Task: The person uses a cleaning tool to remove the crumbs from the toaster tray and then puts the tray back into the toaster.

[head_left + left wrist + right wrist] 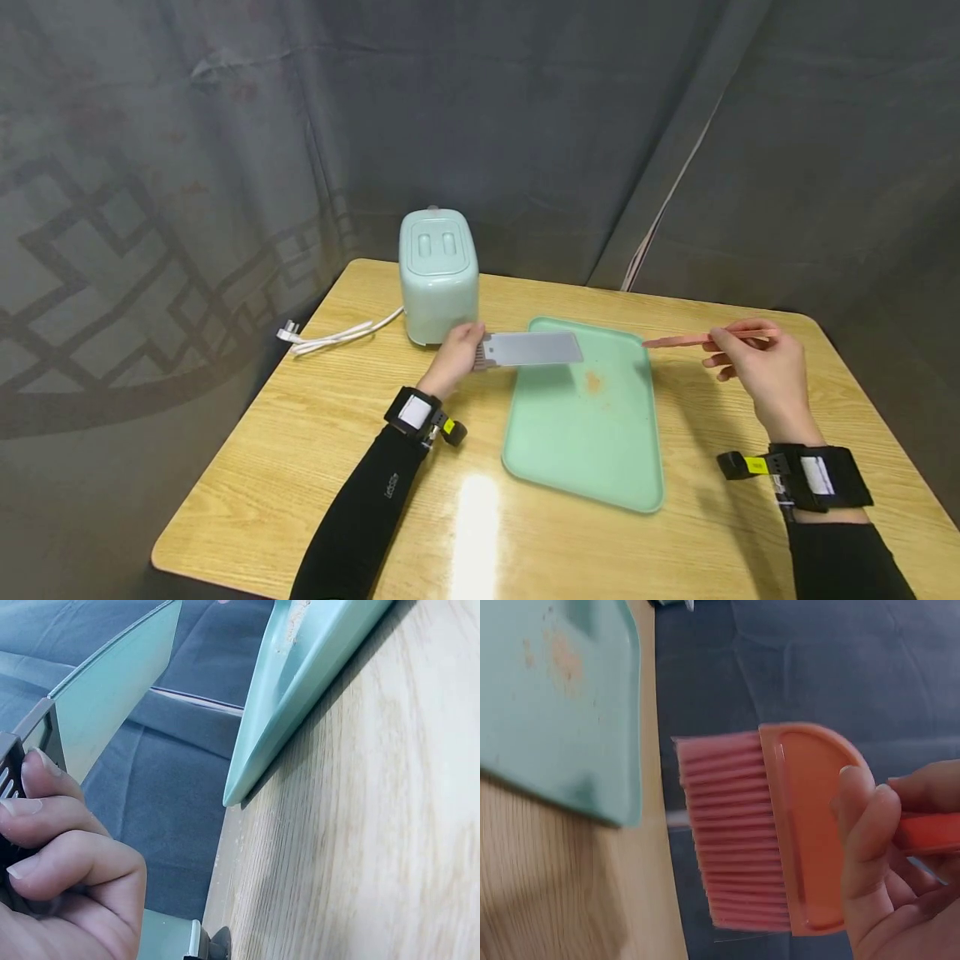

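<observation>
My left hand [454,360] grips the slotted dark handle of a flat scraper [531,348], whose broad grey blade reaches over the upper left of a mint-green tray [585,454]. In the left wrist view, curled fingers [79,859] wrap that handle. My right hand [768,375] pinches an orange hand brush [814,825] by its handle, raised beside the tray's right edge. Its pink bristles [731,832] point left toward the tray. A small patch of tan crumbs [593,382] lies on the tray, with finer specks around it.
A pale mint toaster [438,267] with its top covered stands at the back left of the wooden table [315,467]. Its white cord and plug [330,340] lie near the left edge. A grey curtain [480,125] hangs behind the table.
</observation>
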`<action>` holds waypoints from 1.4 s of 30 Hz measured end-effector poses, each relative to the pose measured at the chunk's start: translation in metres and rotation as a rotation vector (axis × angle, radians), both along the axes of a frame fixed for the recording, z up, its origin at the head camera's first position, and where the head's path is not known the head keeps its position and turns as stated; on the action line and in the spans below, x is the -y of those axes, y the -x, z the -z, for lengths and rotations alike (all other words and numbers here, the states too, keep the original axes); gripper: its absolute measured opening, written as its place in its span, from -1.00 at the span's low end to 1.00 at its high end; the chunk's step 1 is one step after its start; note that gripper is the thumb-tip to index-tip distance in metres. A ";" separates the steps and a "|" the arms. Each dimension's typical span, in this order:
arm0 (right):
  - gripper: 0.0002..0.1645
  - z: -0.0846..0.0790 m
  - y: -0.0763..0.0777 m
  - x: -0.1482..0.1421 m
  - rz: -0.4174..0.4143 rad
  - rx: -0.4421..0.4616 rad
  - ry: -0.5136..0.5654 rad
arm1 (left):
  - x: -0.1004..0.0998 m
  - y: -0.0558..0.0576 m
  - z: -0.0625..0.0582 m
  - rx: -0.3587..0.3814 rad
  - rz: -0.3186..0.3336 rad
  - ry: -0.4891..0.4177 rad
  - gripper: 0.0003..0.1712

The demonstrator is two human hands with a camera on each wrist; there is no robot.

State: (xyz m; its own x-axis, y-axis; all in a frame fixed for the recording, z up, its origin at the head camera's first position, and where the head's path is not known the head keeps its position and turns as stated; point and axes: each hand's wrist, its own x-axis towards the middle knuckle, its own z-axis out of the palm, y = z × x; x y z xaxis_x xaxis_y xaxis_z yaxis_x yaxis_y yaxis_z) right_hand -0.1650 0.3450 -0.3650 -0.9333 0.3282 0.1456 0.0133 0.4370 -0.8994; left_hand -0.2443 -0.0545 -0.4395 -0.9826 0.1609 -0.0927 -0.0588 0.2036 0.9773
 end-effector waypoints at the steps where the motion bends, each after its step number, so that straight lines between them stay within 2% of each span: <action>1: -0.87 0.001 0.000 -0.005 0.008 0.017 -0.003 | 0.000 0.000 0.000 0.002 0.001 -0.007 -0.44; 4: -0.90 0.005 -0.002 -0.020 -0.026 0.050 0.034 | 0.000 0.000 0.000 0.010 0.009 -0.029 -0.45; 6: -0.90 0.008 -0.004 -0.030 -0.079 0.056 0.094 | 0.000 0.000 0.000 0.013 0.013 -0.046 -0.46; 11: -0.63 0.016 -0.008 -0.050 -0.188 0.049 0.322 | 0.001 -0.001 0.000 0.011 0.018 -0.061 -0.47; 13: -0.63 0.020 -0.009 -0.056 -0.200 0.052 0.394 | 0.001 -0.001 0.000 0.010 0.022 -0.057 -0.47; 16: -0.71 0.027 -0.009 -0.062 -0.200 0.084 0.424 | 0.001 -0.001 0.001 0.015 0.024 -0.052 -0.47; 18: -0.72 0.031 -0.009 -0.065 -0.206 0.116 0.384 | 0.001 -0.001 0.000 0.019 0.025 -0.049 -0.46; 22: -0.70 0.036 -0.006 -0.074 -0.216 0.243 0.346 | 0.002 -0.002 0.000 0.020 0.026 -0.035 -0.45; 25: -0.61 0.037 -0.002 -0.080 -0.212 0.392 0.229 | 0.002 -0.002 -0.001 0.021 0.022 -0.035 -0.45; 28: -0.53 0.038 0.000 -0.083 -0.234 0.540 0.029 | 0.002 -0.003 -0.003 0.025 0.017 -0.047 -0.45; 31: -0.54 0.042 0.000 -0.080 -0.266 0.635 -0.146 | 0.002 -0.002 -0.003 0.026 0.022 -0.049 -0.44; 36: -0.54 0.051 -0.003 -0.070 -0.261 0.673 -0.380 | 0.001 -0.002 -0.002 0.032 0.035 -0.048 -0.44; 40: -0.70 0.055 -0.004 -0.064 -0.207 0.677 -0.576 | 0.000 -0.002 -0.002 0.033 0.043 -0.044 -0.44; 42: -0.74 0.056 -0.004 -0.062 -0.169 0.693 -0.636 | 0.001 -0.002 -0.001 0.030 0.048 -0.040 -0.44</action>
